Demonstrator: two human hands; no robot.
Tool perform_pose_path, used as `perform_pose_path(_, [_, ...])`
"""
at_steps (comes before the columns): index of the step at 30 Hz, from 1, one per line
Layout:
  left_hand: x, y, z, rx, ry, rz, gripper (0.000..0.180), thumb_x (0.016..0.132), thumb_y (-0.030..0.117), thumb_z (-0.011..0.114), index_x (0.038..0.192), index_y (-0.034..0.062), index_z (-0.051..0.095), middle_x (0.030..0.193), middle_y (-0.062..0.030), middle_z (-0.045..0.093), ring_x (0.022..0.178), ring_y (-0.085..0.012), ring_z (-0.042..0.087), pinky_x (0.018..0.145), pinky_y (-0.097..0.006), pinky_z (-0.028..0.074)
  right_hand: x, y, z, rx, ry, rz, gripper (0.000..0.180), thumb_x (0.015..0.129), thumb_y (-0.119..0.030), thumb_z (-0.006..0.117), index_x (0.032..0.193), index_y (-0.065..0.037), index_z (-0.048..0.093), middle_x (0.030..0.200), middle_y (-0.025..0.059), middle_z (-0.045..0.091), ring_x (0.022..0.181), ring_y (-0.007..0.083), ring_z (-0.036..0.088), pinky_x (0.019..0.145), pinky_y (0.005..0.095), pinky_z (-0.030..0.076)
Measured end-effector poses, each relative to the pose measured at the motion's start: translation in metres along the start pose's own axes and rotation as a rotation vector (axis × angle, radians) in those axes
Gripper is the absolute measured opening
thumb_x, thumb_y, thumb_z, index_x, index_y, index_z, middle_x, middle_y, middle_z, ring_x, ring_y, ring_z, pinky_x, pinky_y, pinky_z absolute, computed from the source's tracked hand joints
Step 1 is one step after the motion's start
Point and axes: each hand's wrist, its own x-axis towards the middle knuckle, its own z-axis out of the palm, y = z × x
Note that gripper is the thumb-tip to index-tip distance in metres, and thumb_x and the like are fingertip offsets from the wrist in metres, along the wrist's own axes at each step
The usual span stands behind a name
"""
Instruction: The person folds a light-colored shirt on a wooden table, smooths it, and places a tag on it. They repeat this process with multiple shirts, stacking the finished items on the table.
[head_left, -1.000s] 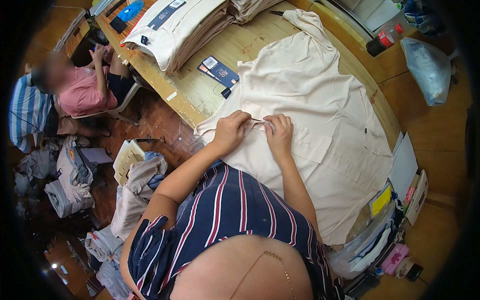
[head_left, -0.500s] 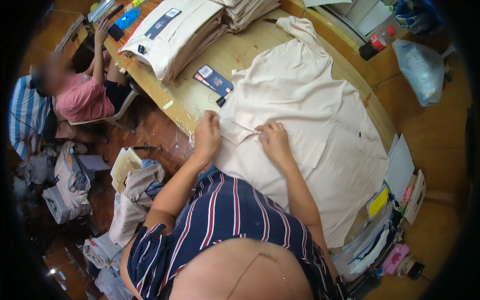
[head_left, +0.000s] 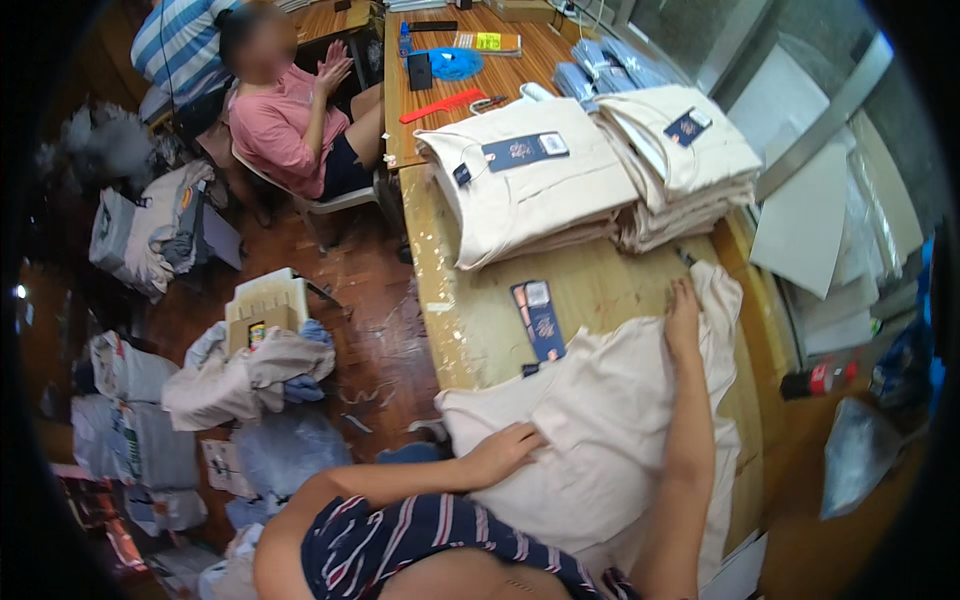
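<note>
A cream knit garment lies spread and wrinkled on the worktable in front of me. My left hand rests on its near left part, open, with the fingers laid on the cloth. Farther off, my right hand reaches to the garment's far edge beside a sleeve; its fingers are stretched out and look open on the fabric. Dark blue hang tags lie on the wood just beyond the garment, with a small black piece by its edge.
Stacks of folded cream garments with tags stand at the far side. A red comb-like tool lies behind them. A person in a pink top sits at left. Clothes heap over a white chair. A bottle lies at right.
My view has swung toward the far left. My right hand has gone from the garment's middle to its far edge; my left hand has come off its pinch and lies on the cloth.
</note>
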Motion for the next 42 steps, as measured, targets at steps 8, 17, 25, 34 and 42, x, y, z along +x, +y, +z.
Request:
perform_pose_path(8, [0.004, -0.005, -0.011, -0.214, 0.064, -0.060, 0.022, 0.074, 0.004, 0.058, 0.095, 0.0021, 0.052, 0.090, -0.0114, 0.049, 0.083, -0.0270, 0.053, 0.071, -0.031, 0.045, 0.076, 0.054, 0.031, -0.271, -0.188, 0.311, 0.035, 0.079, -0.002, 0.036, 0.112, -0.002, 0.046, 0.118, 0.0150, 0.045, 0.089, 0.0324, 0.055, 0.073, 0.0389, 0.046])
perform_pose_path(17, [0.010, -0.006, -0.004, 0.003, 0.107, 0.049, 0.029, 0.067, 0.003, 0.061, 0.095, 0.0032, 0.052, 0.086, -0.0121, 0.048, 0.077, -0.0261, 0.051, 0.067, -0.032, 0.043, 0.022, 0.007, -0.019, -0.232, 0.199, -0.011, 0.029, 0.071, -0.020, 0.060, 0.096, -0.006, 0.057, 0.090, 0.0098, 0.058, 0.080, 0.0248, 0.056, 0.065, 0.0352, 0.046])
perform_pose_path(25, [0.016, -0.010, -0.021, -0.208, -0.075, -0.090, 0.035, 0.061, -0.009, 0.063, 0.093, -0.0009, 0.051, 0.086, -0.0103, 0.042, 0.064, -0.0183, 0.049, 0.059, -0.027, 0.043, -0.155, -0.138, -0.114, 1.622, 0.363, 0.771, 0.024, 0.082, -0.001, 0.047, 0.105, 0.002, 0.041, 0.071, 0.0084, 0.055, 0.064, 0.0170, 0.054, 0.065, 0.0273, 0.045])
perform_pose_path(34, [0.016, -0.001, -0.018, -0.131, -0.048, -0.051, 0.020, 0.063, -0.004, 0.066, 0.081, -0.0021, 0.057, 0.081, -0.0081, 0.048, 0.061, -0.0140, 0.051, 0.057, -0.024, 0.044, -0.252, -0.237, -0.093, 1.267, 0.072, 0.943, 0.025, 0.083, -0.010, 0.053, 0.105, 0.001, 0.051, 0.080, 0.0054, 0.059, 0.067, 0.0123, 0.053, 0.063, 0.0231, 0.044])
perform_pose_path(42, [0.011, -0.007, -0.013, -0.119, 0.018, 0.002, 0.008, 0.068, -0.004, 0.062, 0.073, -0.0041, 0.057, 0.080, -0.0085, 0.053, 0.062, -0.0128, 0.053, 0.056, -0.024, 0.044, -0.243, -0.237, -0.092, 0.658, -0.065, 0.836, 0.028, 0.069, -0.011, 0.065, 0.096, -0.004, 0.059, 0.089, 0.0135, 0.061, 0.077, 0.0231, 0.060, 0.067, 0.0289, 0.046])
